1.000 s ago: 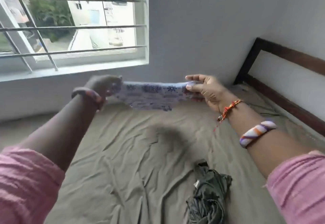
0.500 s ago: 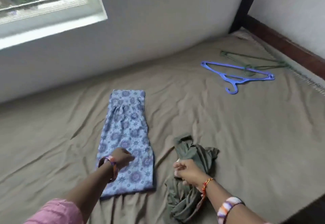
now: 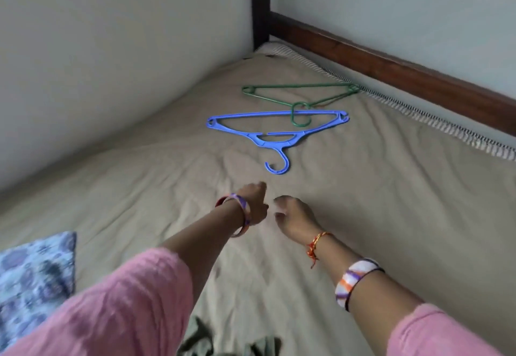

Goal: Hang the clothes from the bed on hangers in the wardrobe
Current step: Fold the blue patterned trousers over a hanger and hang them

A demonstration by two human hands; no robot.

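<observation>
A blue plastic hanger lies flat on the tan bedsheet, hook pointing toward me. Behind it lies a thin green hanger, its hook overlapping the blue one's bar. My left hand and my right hand reach side by side over the sheet, a short way in front of the blue hook, both empty with loosely curled fingers. A blue patterned garment lies folded at the lower left. A dark green garment shows partly at the bottom edge, hidden mostly by my arms.
A dark wooden bed frame runs along the right side with its post in the far corner. Grey walls close the bed on the left and the back. The wardrobe is out of view.
The view swung right toward the hangers. My left hand left the blue garment, my right hand let go of the dark green one, and both moved forward toward the blue hanger.
</observation>
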